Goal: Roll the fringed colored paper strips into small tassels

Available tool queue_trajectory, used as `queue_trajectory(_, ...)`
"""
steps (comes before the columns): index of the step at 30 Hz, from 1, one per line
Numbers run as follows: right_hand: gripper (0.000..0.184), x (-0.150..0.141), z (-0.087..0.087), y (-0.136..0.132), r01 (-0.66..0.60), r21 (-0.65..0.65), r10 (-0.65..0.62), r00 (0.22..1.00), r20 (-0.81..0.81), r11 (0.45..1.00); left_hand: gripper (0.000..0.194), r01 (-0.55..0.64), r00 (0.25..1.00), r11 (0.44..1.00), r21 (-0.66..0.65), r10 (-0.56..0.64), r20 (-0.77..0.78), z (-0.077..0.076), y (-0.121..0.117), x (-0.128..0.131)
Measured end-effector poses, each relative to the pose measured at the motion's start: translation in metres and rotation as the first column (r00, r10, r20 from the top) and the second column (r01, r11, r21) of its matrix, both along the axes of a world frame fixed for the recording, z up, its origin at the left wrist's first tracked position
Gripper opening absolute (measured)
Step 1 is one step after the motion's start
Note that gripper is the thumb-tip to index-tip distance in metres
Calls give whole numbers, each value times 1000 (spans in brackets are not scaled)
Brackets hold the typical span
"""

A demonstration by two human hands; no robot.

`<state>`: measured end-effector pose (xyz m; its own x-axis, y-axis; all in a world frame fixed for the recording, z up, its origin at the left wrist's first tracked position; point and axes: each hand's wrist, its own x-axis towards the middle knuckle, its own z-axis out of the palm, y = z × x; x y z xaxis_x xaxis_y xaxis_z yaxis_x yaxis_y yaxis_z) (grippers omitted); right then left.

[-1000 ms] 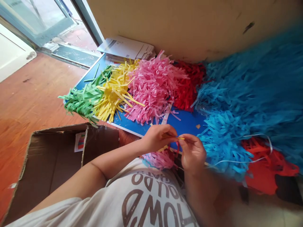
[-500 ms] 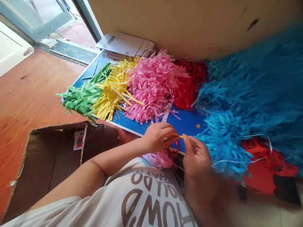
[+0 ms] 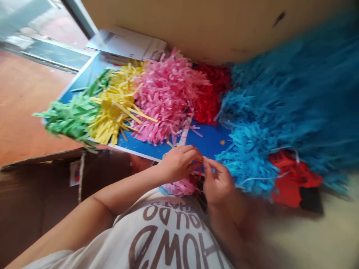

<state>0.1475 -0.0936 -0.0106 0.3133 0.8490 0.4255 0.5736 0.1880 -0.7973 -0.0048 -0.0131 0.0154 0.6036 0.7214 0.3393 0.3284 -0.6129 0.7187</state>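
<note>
The left grip [image 3: 179, 162] and right grip [image 3: 218, 183] are pinching something too small to tell above the blue table [image 3: 209, 140], wooden floor [image 3: 28, 108] showing beyond.

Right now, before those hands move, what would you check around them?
Left hand and right hand together at the fingertips: ok.
Anything pinched between them: cannot tell, blurred.
Pink paper fringe pile apart from the hands: ok.
Small pink tuft away from the hands: not ok, right below them.
Light-blue paper fringe off the right hand: cannot tell, very close.
Cardboard box apart from the hands: ok.
</note>
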Motion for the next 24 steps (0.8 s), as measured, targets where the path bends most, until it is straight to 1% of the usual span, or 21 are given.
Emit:
queue_trajectory(2,19,26,5,6,-46,12,44,989,142,999,21,10,999,1000,-11,-11,-34,5,2,-8)
queue_trajectory(3,21,48,8,11,-9,10,6,977,214,1000,19,16,999,1000,-25,-17,-32,8,4,-13)
queue_trajectory(4,24,76,12,16,71,-2,-67,954,292,997,17,30,999,998,-55,-31,-12,10,7,-19)
queue_trajectory(5,25,107,15,21,195,19,-188,911,367,981,14,56,998,993,-105,-53,24,13,11,-25)
queue_trajectory(6,24,140,18,27,330,46,-315,837,447,943,12,86,994,983,-165,-75,74,15,14,-29)
queue_trajectory(7,25,173,20,33,400,19,-340,753,564,916,10,127,987,965,-231,-100,126,16,16,-30)
queue_trajectory(8,24,203,21,40,447,-31,-313,673,670,894,10,172,977,939,-297,-124,172,17,18,-30)
queue_trajectory(9,24,228,21,48,484,-97,-258,614,746,870,12,214,967,910,-355,-146,208,18,18,-27)
queue_trajectory(11,27,264,19,63,527,-229,-106,530,842,818,15,283,950,853,-439,-186,251,17,17,-18)
queue_trajectory(13,26,285,18,72,537,-310,-1,501,866,784,17,305,941,825,-475,-185,282,15,15,-9)
queue_trajectory(14,23,292,19,73,527,-327,14,511,859,785,18,297,941,820,-490,-162,298,14,15,-7)
queue_trajectory(15,21,297,21,71,510,-324,-2,539,843,797,18,279,941,810,-516,-125,314,12,14,-5)
queue_trajectory(16,18,299,25,67,491,-301,-50,581,812,818,18,254,943,788,-561,-72,326,10,14,-5)
queue_trajectory(17,17,297,30,60,478,-257,-128,635,762,840,19,229,943,745,-626,-9,334,9,13,-5)
queue_trajectory(18,18,291,35,51,477,-199,-232,699,676,856,21,209,940,679,-704,58,336,8,13,-6)
queue_trajectory(19,19,278,40,42,486,-149,-336,764,551,861,24,200,933,593,-780,126,336,7,11,-6)
queue_trajectory(20,22,259,44,32,503,-131,-420,817,394,854,28,203,921,498,-843,196,338,6,10,-5)
queue_trajectory(21,26,233,47,23,507,-147,-479,857,187,849,32,215,903,405,-889,265,339,6,8,-4)
queue_trajectory(22,28,202,50,14,434,-229,-441,897,22,871,36,235,882,323,-917,325,340,5,7,-2)
queue_trajectory(23,30,167,51,6,307,-341,-342,938,-47,889,40,258,859,258,-931,379,343,5,5,0)
queue_trajectory(24,31,131,51,0,201,-405,-258,962,-90,892,43,281,840,208,-937,420,345,4,4,2)
